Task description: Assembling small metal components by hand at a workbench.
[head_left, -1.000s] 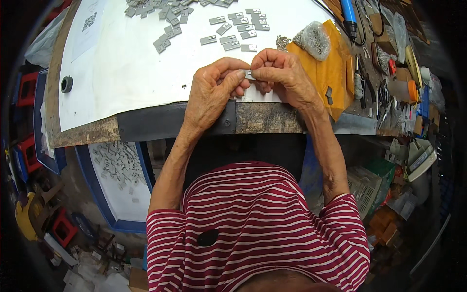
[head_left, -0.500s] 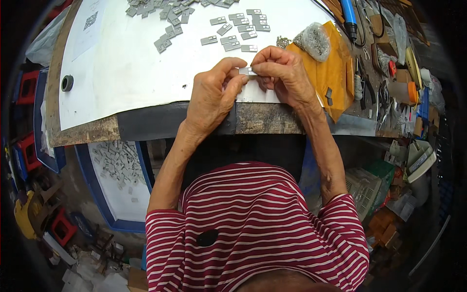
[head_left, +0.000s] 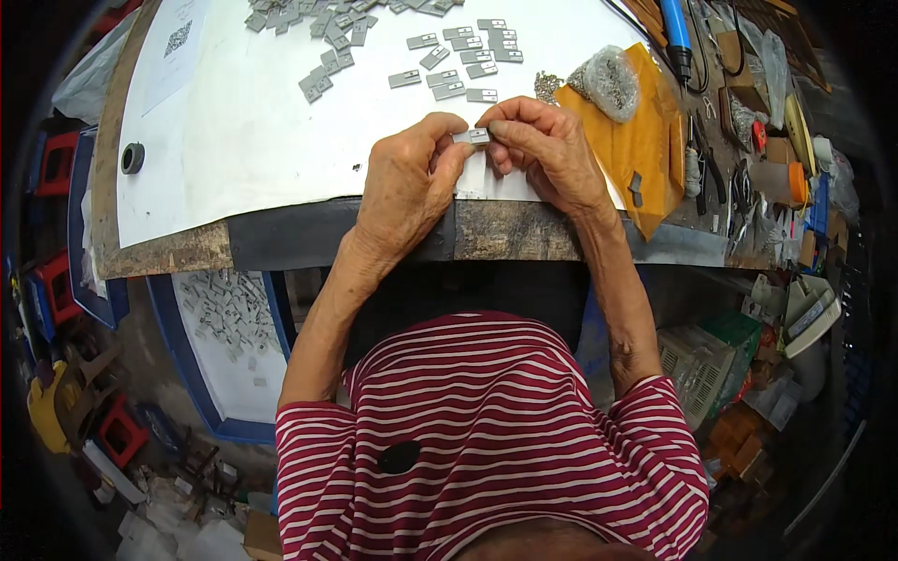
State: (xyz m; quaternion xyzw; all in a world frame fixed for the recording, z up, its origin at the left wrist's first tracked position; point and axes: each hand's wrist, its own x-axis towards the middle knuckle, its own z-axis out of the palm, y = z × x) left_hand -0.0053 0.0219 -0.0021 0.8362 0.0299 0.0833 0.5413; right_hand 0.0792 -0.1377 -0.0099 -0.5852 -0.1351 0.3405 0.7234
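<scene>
Over the near part of the white-covered table, a small grey slotted plate (head_left: 479, 136) is held up between my two hands. My left hand (head_left: 404, 182) pinches its left end between thumb and fingers. At the right end, the thumb and fingertips of my right hand (head_left: 554, 154) are closed against it; whether something tiny is also in them cannot be made out. Just beyond lie several similar grey plates (head_left: 449, 91) in loose rows. A heap of more plates (head_left: 332, 28) spreads farther back.
Right of my hands, a yellow envelope (head_left: 650, 131) carries a clear bag of small metal parts (head_left: 613, 82), beside a little pile of such parts (head_left: 547, 87). A blue-handled tool (head_left: 675, 37) and pliers lie farther right. A black ring (head_left: 133, 158) sits at left. Below stands a blue-rimmed tray (head_left: 210, 411).
The right fingers have shifted slightly off the plate's top, so more of its slotted face shows. Both hands stay in nearly the same place.
</scene>
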